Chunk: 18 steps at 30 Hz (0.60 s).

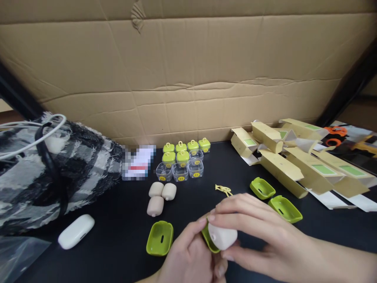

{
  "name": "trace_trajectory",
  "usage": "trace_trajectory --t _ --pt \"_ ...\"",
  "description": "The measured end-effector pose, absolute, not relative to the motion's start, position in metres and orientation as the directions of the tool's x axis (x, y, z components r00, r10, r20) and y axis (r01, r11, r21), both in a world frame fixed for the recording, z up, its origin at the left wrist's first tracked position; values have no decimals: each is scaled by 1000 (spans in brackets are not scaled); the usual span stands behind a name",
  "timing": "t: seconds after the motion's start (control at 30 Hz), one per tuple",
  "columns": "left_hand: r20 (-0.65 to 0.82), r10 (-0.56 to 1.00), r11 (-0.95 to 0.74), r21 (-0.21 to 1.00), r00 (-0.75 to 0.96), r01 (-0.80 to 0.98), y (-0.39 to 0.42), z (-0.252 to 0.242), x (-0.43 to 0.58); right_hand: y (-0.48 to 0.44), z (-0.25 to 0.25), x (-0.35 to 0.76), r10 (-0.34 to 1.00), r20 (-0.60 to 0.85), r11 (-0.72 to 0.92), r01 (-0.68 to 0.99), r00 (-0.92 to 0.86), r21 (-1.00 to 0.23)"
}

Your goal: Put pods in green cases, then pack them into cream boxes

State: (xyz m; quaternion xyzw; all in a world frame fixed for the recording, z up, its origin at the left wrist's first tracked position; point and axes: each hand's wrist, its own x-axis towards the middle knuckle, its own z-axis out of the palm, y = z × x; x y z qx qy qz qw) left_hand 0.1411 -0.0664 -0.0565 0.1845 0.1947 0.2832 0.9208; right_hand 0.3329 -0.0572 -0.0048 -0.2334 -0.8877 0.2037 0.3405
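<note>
Both my hands meet at the bottom middle of the black table (118,232). My right hand (259,232) pinches a small cream rounded piece (222,237) from above, fingers closed over it. My left hand (188,255) grips a green plastic lid (208,239) pressed against that cream piece. Another green lid (160,238) lies just left of my hands. Two more green lids (262,188) (285,208) lie to the right. Three loose cream pieces (160,197) sit beyond the left lid. A small yellow cord (224,190) lies just past my right fingers.
Several small clear boxes with green lids (184,161) stand in rows at the back. Folded tan cartons (297,161) pile at the right. A black-and-white fuzzy bag (59,173) and a white case (75,231) lie left. A cardboard wall (188,78) closes the back.
</note>
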Motion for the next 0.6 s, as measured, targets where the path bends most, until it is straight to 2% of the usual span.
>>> trace_trajectory --t 0.23,0.4,0.5,0.6 --pt "-209 555 776 479 805 -410 -65 -70 144 -55 -3 330 538 481 823 311 -692 -475" --pt "-188 567 764 484 802 -427 -70 -66 146 -62 -10 324 586 519 807 387 -623 -447" --pt "-165 611 753 423 774 -504 -71 -61 149 -64 -16 322 591 530 806 429 -608 -408" --pt "-125 619 757 357 775 -547 -70 -59 152 -63 -16 323 549 520 835 395 -655 -384"
